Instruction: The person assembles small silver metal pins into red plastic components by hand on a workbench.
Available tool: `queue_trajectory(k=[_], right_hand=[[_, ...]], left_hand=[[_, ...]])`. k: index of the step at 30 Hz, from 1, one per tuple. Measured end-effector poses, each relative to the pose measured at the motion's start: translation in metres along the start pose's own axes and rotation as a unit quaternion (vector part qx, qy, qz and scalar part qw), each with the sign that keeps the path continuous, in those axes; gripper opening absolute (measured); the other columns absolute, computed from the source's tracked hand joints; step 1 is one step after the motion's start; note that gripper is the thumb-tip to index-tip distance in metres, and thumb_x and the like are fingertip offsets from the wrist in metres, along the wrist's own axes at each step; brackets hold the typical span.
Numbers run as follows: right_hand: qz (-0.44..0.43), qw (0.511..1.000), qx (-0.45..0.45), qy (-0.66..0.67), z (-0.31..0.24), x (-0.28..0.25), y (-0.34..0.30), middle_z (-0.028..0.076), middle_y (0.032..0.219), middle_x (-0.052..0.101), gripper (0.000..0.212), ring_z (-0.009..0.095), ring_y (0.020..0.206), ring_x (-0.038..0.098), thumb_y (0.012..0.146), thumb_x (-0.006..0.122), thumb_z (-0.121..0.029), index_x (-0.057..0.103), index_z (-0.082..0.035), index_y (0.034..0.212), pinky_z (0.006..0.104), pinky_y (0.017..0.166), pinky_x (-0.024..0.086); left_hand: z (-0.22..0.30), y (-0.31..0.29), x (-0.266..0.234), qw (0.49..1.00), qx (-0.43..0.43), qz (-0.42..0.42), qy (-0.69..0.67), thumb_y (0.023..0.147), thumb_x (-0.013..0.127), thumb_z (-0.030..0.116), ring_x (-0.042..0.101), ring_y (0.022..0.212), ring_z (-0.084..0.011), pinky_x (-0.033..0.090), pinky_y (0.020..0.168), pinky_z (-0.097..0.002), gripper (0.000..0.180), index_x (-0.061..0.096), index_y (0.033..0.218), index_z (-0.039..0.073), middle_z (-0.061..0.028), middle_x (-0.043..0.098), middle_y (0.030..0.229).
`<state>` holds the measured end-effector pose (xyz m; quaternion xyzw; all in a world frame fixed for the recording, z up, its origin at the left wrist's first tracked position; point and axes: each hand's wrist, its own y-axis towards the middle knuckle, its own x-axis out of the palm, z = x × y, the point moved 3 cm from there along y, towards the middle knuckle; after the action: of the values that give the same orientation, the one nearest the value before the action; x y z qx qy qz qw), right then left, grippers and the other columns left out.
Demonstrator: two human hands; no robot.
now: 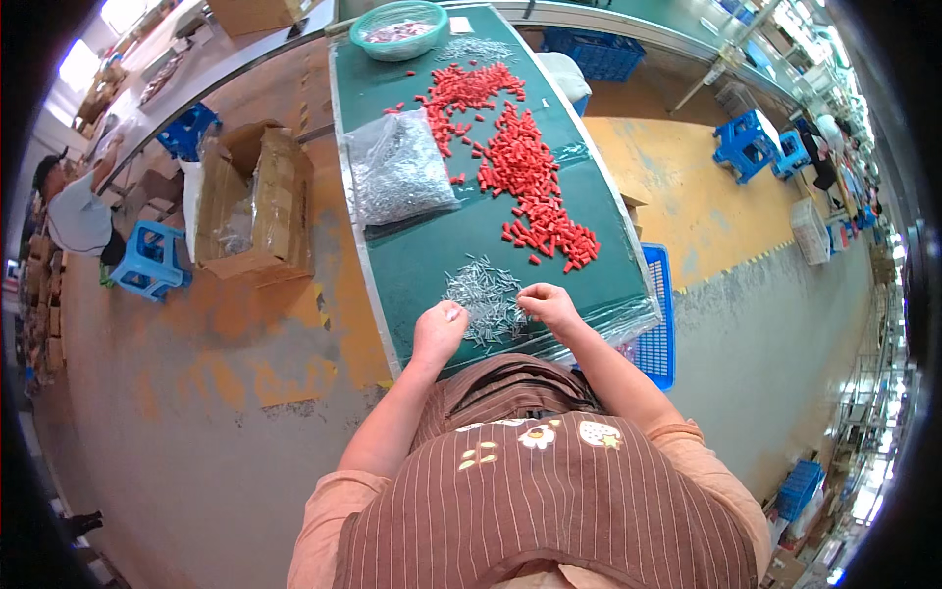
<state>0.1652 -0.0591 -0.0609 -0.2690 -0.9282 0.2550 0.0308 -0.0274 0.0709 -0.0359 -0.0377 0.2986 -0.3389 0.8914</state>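
A loose pile of thin silvery metal pins or screws (479,293) lies at the near end of the green table. At its left side my left hand (439,332) is closed; what its curled fingers hold, if anything, is too small to name. Across the pile, my right hand (549,306) has its thumb and fingers pinched together at the pile's right edge. Whatever may be in that pinch does not show clearly. Beyond both hands spread many small red cylindrical pieces (520,157). Left of these sits a clear plastic bag (397,172) full of similar silvery metal parts.
The green tabletop (417,260) holds a green basin (396,31) and more metal parts (476,49) at its far end. A blue basket (659,334) stands by its right edge. Leftward are an open cardboard box (257,211), a blue stool (152,260) and another person (78,211).
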Motion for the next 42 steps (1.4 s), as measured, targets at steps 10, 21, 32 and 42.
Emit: queue_trajectory(k=[10,21,32,42], right_hand=[[-0.071,0.969,0.063,0.226,-0.011,-0.007,-0.033,0.000,0.077,0.058,0.019,0.005,0.062,0.050,0.079,0.068,-0.012,0.061,-0.002,0.094,0.0177,0.052,0.039],[-0.150,0.989,0.001,0.015,-0.060,0.021,-0.052,0.001,0.075,0.060,0.016,0.008,0.066,0.053,0.076,0.066,-0.012,0.064,-0.001,0.088,0.0224,0.059,0.043],[-0.002,0.977,-0.075,-0.202,-0.051,0.022,-0.045,0.013,0.079,0.066,0.023,0.020,0.074,0.064,0.074,0.064,-0.018,0.065,0.001,0.086,0.0328,0.070,0.049],[0.069,0.948,-0.142,-0.275,-0.062,0.026,-0.056,0.018,0.081,0.065,0.020,0.032,0.079,0.063,0.076,0.060,-0.018,0.063,0.000,0.084,0.0382,0.071,0.049]], left_hand=[[0.027,-0.012,0.015,0.998,-0.005,-0.017,0.066,0.073,0.063,0.022,0.060,0.060,-0.0239,0.047,0.059,-0.0346,0.018,0.065,0.075,0.004,-0.0138,0.062,0.065],[0.055,-0.011,0.021,0.996,0.042,-0.019,0.082,0.074,0.062,0.022,0.062,0.071,-0.0327,0.048,0.065,-0.0392,0.019,0.064,0.080,0.005,-0.0178,0.063,0.075],[0.054,-0.014,0.032,0.995,0.068,-0.028,0.068,0.077,0.055,0.019,0.061,0.073,-0.0368,0.048,0.066,-0.0456,0.017,0.063,0.080,0.004,-0.0201,0.062,0.075],[0.061,-0.015,0.034,0.994,0.048,-0.052,0.081,0.076,0.057,0.021,0.061,0.077,-0.0369,0.048,0.070,-0.0428,0.019,0.063,0.082,0.004,-0.0199,0.063,0.078]])
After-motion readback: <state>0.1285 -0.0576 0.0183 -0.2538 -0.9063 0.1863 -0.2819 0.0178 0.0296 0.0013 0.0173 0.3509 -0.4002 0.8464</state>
